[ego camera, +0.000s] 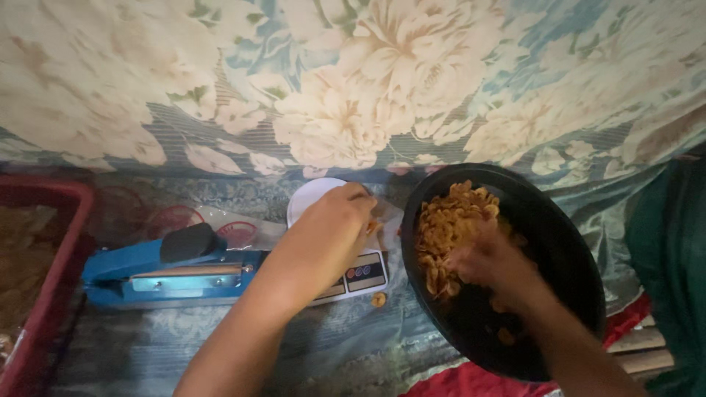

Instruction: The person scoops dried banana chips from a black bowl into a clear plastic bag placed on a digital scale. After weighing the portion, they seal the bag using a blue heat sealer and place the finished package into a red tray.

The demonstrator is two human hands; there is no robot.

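Pinched fingers of the left hand hold the mouth of a clear plastic bag over the round white platform of a small kitchen scale; whether any snack pieces are between the fingertips cannot be told. Right hand is curled down into a heap of golden-brown fried snacks that fills the upper left part of a wide black bowl, its fingers closed among the pieces. One loose snack piece lies on the cloth just in front of the scale's button panel. Left of the scale, touching it, stands a blue heat sealer with a black knob, and a few printed plastic bags lie behind it. A red crate occupies the far left edge. Floral fabric hangs across the background.
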